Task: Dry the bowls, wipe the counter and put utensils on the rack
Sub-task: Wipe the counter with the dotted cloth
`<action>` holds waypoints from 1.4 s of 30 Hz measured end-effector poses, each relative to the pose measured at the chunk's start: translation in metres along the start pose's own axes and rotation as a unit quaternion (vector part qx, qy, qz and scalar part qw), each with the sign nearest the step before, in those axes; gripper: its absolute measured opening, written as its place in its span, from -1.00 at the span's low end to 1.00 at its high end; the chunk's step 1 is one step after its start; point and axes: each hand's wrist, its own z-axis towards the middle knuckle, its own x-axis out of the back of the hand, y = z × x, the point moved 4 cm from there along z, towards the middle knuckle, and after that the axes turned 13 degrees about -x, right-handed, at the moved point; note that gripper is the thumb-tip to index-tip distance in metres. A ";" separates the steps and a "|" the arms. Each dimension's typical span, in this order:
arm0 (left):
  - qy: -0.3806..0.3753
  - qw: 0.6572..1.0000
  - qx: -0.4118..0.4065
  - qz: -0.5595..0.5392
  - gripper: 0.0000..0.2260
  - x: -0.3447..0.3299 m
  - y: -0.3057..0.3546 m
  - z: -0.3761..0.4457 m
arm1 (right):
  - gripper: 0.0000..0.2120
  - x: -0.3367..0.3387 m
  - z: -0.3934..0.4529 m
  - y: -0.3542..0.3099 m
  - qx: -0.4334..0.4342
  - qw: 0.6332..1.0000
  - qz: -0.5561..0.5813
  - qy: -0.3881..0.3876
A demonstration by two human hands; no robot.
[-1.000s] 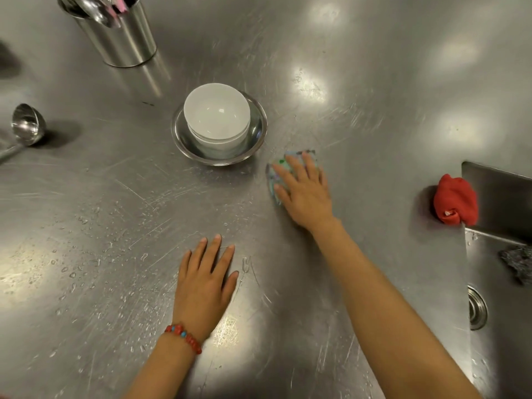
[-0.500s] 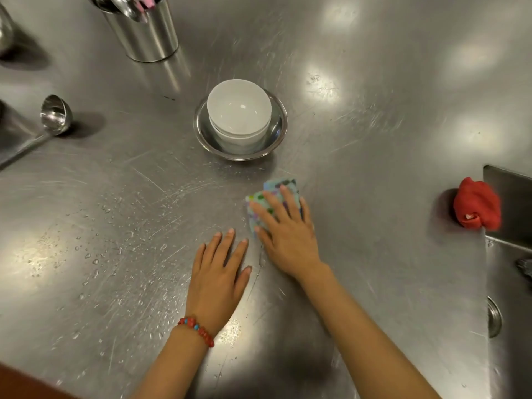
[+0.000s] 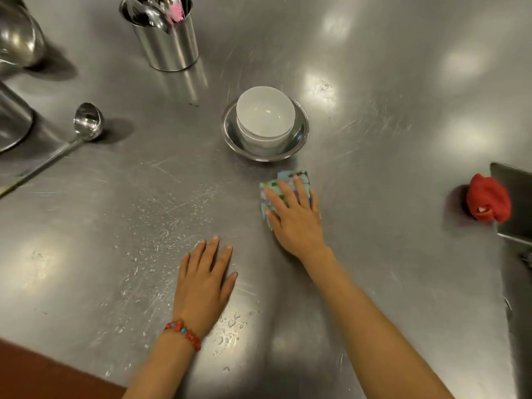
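My right hand (image 3: 296, 220) presses flat on a folded, colourfully dotted cloth (image 3: 290, 178) on the steel counter (image 3: 388, 125), just in front of the bowls. White bowls (image 3: 265, 115) sit stacked inside a steel bowl (image 3: 300, 136) at the centre. My left hand (image 3: 203, 280), with a red bead bracelet at the wrist, lies flat and empty on the counter, fingers apart. Water droplets (image 3: 161, 223) spread left of my left hand. A steel ladle (image 3: 86, 125) lies at the left. A steel utensil holder (image 3: 167, 44) with spoons stands at the back.
A red cloth (image 3: 488, 198) is bunched at the sink's corner on the right. The sink basin (image 3: 518, 283) runs down the right edge. Steel vessels (image 3: 17, 36) stand at the far left. The counter's front edge shows at the bottom left.
My right hand slid the cloth toward me and then a little to the right, staying in front of the bowls. The view shifted, bringing the ladle and holder further in. My left hand stays flat.
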 end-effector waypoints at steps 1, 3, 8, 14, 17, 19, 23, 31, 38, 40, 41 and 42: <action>-0.006 1.000 -0.010 0.002 -0.33 0.000 -0.002 -0.001 | -0.54 -0.003 -0.020 -0.008 0.011 1.000 -0.002 0.007; -0.013 0.999 -0.038 0.009 -0.46 0.002 -0.006 -0.003 | -0.56 -0.006 -0.049 -0.022 0.018 0.999 -0.018 0.030; 0.032 0.993 -0.106 0.030 -0.57 0.007 -0.024 -0.006 | -0.59 -0.004 -0.031 -0.025 -0.032 0.999 -0.007 0.041; 0.043 0.991 -0.122 0.038 -0.53 0.017 -0.057 -0.018 | -0.54 -0.005 0.031 -0.040 -0.177 0.984 0.018 0.023; 0.038 0.991 -0.124 0.045 -0.55 0.019 -0.071 -0.026 | -0.55 -0.011 0.004 -0.060 -0.169 0.985 0.021 0.029; 0.028 0.989 -0.138 0.054 -0.55 0.020 -0.077 -0.029 | -0.57 -0.017 -0.034 -0.084 -0.123 0.991 0.012 0.049; 0.024 0.983 -0.165 0.077 -0.62 0.018 -0.086 -0.028 | -0.58 -0.025 -0.077 -0.111 -0.076 0.995 -0.007 0.057; 0.038 0.980 -0.174 0.087 -0.62 0.016 -0.090 -0.028 | -0.56 -0.016 0.027 -0.093 -0.154 0.987 -0.008 0.033; 0.044 0.983 -0.176 0.036 -0.52 0.021 -0.097 -0.029 | -0.56 -0.025 -0.005 -0.125 -0.104 0.994 -0.009 0.040; 0.055 0.984 -0.170 0.019 -0.60 0.025 -0.107 -0.030 | -0.56 -0.030 -0.036 -0.147 -0.054 0.997 -0.008 0.049; 0.056 0.985 -0.160 0.015 -0.61 0.027 -0.114 -0.030 | -0.57 -0.032 -0.046 -0.154 -0.037 0.998 -0.011 0.053; 0.052 0.987 -0.149 0.013 -0.60 0.029 -0.123 -0.030 | -0.57 -0.034 -0.050 -0.157 -0.028 0.998 -0.016 0.055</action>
